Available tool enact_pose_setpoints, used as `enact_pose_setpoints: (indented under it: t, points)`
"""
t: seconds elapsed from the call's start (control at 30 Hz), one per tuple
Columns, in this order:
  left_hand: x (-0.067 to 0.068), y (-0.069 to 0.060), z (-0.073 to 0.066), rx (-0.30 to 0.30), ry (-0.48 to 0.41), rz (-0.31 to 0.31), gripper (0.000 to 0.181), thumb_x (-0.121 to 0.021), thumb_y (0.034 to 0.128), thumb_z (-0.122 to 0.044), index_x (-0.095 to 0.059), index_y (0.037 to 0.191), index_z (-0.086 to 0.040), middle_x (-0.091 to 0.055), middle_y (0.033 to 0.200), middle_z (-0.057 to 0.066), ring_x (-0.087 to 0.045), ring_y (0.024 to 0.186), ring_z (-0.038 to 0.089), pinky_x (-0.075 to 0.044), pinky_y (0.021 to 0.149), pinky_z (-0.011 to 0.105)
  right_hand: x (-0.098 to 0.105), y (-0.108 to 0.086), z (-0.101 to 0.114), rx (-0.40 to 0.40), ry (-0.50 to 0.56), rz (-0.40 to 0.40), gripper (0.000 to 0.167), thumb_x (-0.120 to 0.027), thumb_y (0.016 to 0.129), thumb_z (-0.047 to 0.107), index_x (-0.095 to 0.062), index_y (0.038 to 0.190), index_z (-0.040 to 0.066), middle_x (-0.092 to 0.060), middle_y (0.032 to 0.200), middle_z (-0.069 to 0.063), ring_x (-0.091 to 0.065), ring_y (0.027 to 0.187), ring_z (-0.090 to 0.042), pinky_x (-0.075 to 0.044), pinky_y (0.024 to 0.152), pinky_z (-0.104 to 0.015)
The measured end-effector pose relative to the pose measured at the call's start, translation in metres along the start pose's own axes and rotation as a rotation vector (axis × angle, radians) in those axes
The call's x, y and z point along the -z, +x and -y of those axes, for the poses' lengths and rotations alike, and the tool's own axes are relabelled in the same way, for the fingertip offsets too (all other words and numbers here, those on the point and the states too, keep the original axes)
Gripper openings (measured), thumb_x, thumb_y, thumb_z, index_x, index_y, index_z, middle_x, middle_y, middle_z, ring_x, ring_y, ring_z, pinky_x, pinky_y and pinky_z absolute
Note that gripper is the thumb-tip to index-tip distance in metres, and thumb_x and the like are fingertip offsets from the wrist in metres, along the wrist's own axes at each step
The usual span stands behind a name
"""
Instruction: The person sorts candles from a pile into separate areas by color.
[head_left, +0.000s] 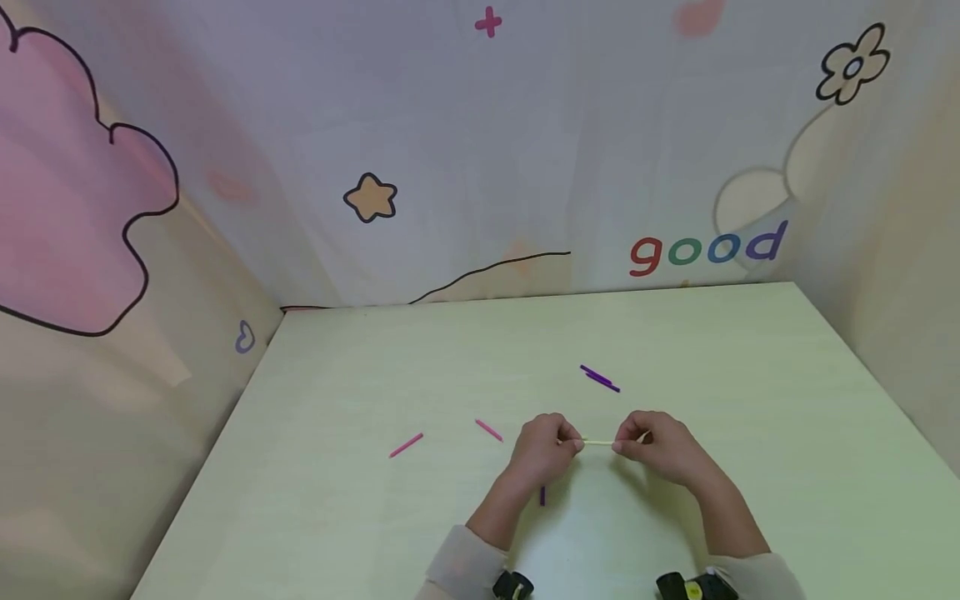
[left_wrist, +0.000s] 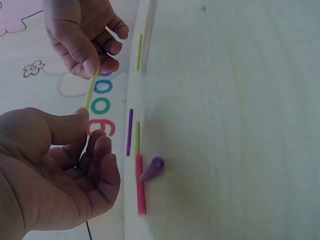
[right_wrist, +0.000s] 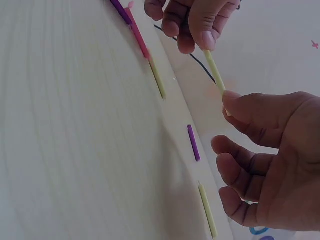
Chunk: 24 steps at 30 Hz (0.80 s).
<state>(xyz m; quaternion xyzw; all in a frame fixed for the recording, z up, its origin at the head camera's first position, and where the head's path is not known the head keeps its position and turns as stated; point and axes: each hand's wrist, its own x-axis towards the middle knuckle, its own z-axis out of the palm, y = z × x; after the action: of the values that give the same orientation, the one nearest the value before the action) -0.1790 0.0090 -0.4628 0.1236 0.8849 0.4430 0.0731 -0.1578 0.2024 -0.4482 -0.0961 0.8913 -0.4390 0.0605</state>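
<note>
A thin pale yellow-green stick (head_left: pixel 597 442) is stretched between my two hands, held roughly level above the table. My left hand (head_left: pixel 542 450) pinches one end between thumb and index finger. The other end is pinched the same way by my right hand (head_left: pixel 663 446). In the left wrist view the middle of the stick (left_wrist: pixel 91 91) shows between the thumbs, and the remaining fingers of both hands are loosely bent. Fingertips cover both ends of the stick. Partly behind my left wrist, a purple stick (head_left: pixel 542 496) lies on the table.
Two pink sticks (head_left: pixel 407 445) lie apart on the pale table (head_left: pixel 337 367), left of my hands. Two purple sticks (head_left: pixel 600 379) lie side by side beyond them. The right wrist view shows yellow-green sticks (right_wrist: pixel 208 211) on the table. A printed curtain (head_left: pixel 525 167) hangs behind.
</note>
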Motion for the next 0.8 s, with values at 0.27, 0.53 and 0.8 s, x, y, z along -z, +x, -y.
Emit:
enact_pose_setpoints:
  t: [0.27,0.53,0.8]
  points:
    - [-0.017,0.006,-0.009,-0.025,0.026,0.026,0.009,-0.070,0.0817,-0.011,-0.065,0.075,-0.011,-0.053,0.068,-0.011,-0.045,0.062,0.004,-0.038,0.057,0.021,0.015,-0.010,-0.010,-0.022,0.027,0.008,0.007,-0.068,0.083,0.011,-0.062,0.081,0.007,-0.057,0.078,-0.002,-0.055,0.072,-0.020,-0.041,0.061,-0.035]
    - [-0.032,0.011,-0.021,-0.049,0.071,0.042,0.011,-0.072,0.0805,-0.014,-0.065,0.072,-0.014,-0.052,0.066,-0.012,-0.044,0.062,0.003,-0.036,0.058,0.018,0.028,-0.019,-0.022,-0.085,-0.007,0.006,0.006,-0.068,0.084,0.012,-0.063,0.082,0.007,-0.058,0.079,-0.003,-0.054,0.075,-0.021,-0.040,0.062,-0.035]
    - [-0.046,0.021,-0.033,-0.043,0.121,0.072,0.011,-0.071,0.0815,-0.016,-0.065,0.073,-0.015,-0.051,0.065,-0.012,-0.045,0.063,0.003,-0.037,0.060,0.017,0.039,-0.026,-0.035,-0.140,-0.026,0.002,0.009,-0.068,0.085,0.014,-0.064,0.084,0.006,-0.058,0.082,-0.003,-0.053,0.077,-0.021,-0.041,0.064,-0.035]
